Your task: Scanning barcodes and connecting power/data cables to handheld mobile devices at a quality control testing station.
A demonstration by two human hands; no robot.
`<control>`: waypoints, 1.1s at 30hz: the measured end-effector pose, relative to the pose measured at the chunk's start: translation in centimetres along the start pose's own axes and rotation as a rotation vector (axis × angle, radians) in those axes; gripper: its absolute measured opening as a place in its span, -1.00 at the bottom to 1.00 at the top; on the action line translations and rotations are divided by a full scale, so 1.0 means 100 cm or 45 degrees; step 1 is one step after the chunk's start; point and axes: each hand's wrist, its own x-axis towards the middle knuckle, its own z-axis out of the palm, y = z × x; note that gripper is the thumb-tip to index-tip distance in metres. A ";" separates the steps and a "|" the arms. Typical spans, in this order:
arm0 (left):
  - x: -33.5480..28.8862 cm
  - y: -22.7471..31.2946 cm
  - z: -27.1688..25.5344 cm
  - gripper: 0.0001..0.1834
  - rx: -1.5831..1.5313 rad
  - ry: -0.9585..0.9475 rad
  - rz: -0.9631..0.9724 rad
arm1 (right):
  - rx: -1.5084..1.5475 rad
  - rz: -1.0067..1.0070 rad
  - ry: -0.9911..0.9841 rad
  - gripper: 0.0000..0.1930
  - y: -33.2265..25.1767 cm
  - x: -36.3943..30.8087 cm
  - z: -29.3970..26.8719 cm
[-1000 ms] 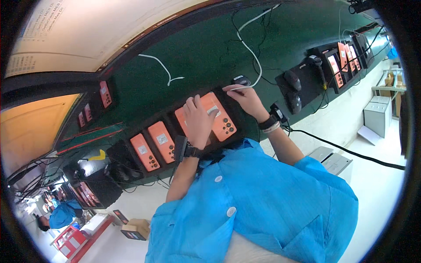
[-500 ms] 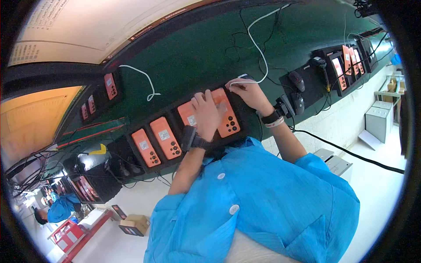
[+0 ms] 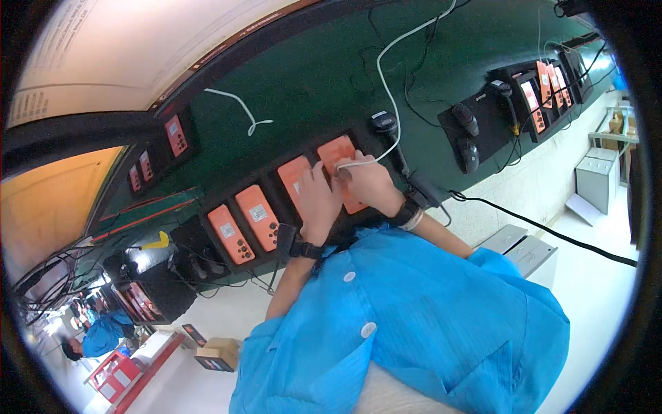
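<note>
A row of coral-coloured phones lies back-side up in a black tray [image 3: 271, 243], two of them [image 3: 227, 231] [image 3: 256, 214] uncovered at the left. My left hand [image 3: 319, 205] lies over the third phone [image 3: 292, 172], fingers extended and the thumb side near the fourth. My right hand [image 3: 371, 185] is closed on the end of a white cable [image 3: 394, 121] over the fourth phone [image 3: 336, 150]. The plug end is hidden by my fingers. Both hands almost touch, covering the lower parts of these two phones.
A handheld scanner [image 3: 384, 124] stands right of the tray. Farther right are dark mouse-like devices [image 3: 467, 155] on a black mat and another tray of phones [image 3: 541, 96]. A second white cable [image 3: 238, 100] lies behind. Monitors [image 3: 138, 48] border the back left.
My right hand has moved left and down with the white cable, from beside the fourth phone to over it. My left hand has shifted slightly left and down, off the fourth phone.
</note>
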 end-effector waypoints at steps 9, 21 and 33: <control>0.027 -0.011 0.002 -0.63 -0.520 0.146 -0.022 | 0.295 -0.166 0.264 -0.83 0.000 0.010 0.003; 0.040 0.012 -0.053 -0.70 -0.939 -0.429 -0.014 | 0.975 -0.148 0.295 -0.85 0.016 0.003 -0.091; 0.017 0.020 -0.049 -0.67 -1.057 -0.313 0.000 | 0.707 -0.233 0.062 -0.82 -0.032 0.009 -0.099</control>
